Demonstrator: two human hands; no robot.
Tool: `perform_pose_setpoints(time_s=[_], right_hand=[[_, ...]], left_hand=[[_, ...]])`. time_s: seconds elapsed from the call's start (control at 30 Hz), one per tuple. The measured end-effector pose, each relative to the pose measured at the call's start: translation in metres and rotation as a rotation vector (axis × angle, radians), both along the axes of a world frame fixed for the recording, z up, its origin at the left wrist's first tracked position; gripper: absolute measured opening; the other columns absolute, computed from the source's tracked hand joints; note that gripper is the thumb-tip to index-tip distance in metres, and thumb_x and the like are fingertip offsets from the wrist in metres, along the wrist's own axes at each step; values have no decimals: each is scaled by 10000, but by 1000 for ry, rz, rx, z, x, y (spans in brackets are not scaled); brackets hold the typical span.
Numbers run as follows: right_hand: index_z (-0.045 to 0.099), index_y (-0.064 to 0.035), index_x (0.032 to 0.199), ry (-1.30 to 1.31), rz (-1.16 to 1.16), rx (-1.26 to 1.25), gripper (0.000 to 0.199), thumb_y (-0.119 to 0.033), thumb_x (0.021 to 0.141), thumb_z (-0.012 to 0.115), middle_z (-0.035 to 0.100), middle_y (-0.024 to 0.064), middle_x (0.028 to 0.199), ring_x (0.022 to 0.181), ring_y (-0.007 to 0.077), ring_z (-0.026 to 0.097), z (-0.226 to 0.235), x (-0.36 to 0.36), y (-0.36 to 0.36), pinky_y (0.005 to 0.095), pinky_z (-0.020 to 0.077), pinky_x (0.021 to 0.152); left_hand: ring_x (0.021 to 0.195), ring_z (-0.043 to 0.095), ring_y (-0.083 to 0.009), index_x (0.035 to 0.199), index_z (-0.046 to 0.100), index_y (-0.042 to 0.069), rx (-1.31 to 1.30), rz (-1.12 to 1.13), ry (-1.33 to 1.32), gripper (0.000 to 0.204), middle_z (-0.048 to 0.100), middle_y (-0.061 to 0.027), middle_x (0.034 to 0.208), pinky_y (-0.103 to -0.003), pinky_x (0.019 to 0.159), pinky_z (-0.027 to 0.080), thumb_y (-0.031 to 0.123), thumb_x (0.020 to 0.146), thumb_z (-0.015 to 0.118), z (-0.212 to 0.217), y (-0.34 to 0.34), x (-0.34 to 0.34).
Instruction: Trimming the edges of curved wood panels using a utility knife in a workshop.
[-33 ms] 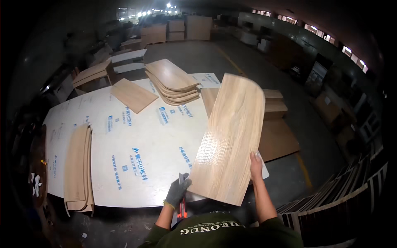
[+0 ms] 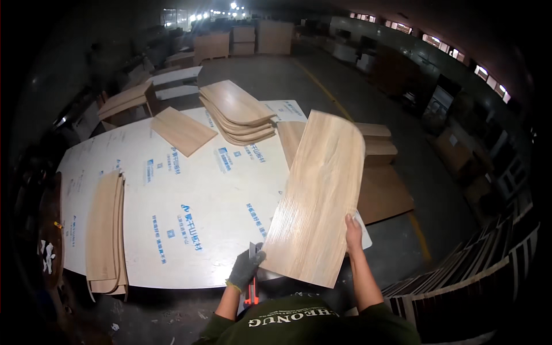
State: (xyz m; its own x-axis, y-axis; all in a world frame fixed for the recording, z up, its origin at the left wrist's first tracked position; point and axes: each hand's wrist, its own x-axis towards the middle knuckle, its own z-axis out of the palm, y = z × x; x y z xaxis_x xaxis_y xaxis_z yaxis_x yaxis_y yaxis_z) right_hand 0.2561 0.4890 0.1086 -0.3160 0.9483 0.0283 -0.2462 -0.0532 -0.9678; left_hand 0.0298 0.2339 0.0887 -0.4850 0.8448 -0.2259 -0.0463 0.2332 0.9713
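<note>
A wood-grain board point(image 2: 319, 198) with one rounded far corner is held tilted above the near right part of the table. My bare right hand point(image 2: 353, 233) grips its right edge, thumb on the upper face and the other fingers hidden beneath. On my left hand point(image 2: 246, 269) is a dark glove. It is closed around a red and black utility knife point(image 2: 251, 292), whose blade points away from me. The gloved fingers are beside the board's lower left corner; whether they touch it I cannot tell.
The white printed table point(image 2: 190, 190) carries stacked curved-corner boards point(image 2: 238, 112) at the far side, one flat board point(image 2: 184, 131) beside them, and more boards point(image 2: 104, 227) at the left edge. Brown panels point(image 2: 382, 192) lie beyond on the right. Dark upright panels point(image 2: 471, 282) stand at lower right.
The far end of the held board has dipped slightly toward me. The whole view has shifted a little; both hands keep their holds.
</note>
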Motion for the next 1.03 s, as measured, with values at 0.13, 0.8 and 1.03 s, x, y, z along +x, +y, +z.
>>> perform_pose_setpoints(time_s=[0.13, 0.8, 1.03], right_hand=[[561, 72, 1190, -149, -11, -201, 414, -287, 998, 492, 650, 124, 1075, 951, 213, 629, -68, 13, 20, 329, 494, 865], [400, 2, 1412, -358, 235, -45, 561, -51, 896, 614, 629, 60, 1147, 890, 80, 589, -128, 115, 45, 222, 484, 678], [409, -68, 1438, -253, 72, -272, 594, -114, 898, 653, 635, 72, 1180, 934, 110, 604, -126, 68, 124, 221, 521, 699]], left_hand=[[697, 634, -124, 1263, 560, -22, -163, -128, -31, 456, 699, -106, 900, -293, 638, 506, 228, 890, 644, 12, 3, 8], [766, 651, -170, 1380, 405, -27, -209, 135, -14, 563, 631, -145, 1069, -296, 565, 562, 175, 895, 608, -35, 138, 93], [939, 629, -213, 1417, 396, 21, -66, 169, 265, 551, 625, -86, 1157, -304, 836, 517, 150, 927, 613, -60, 213, 68]])
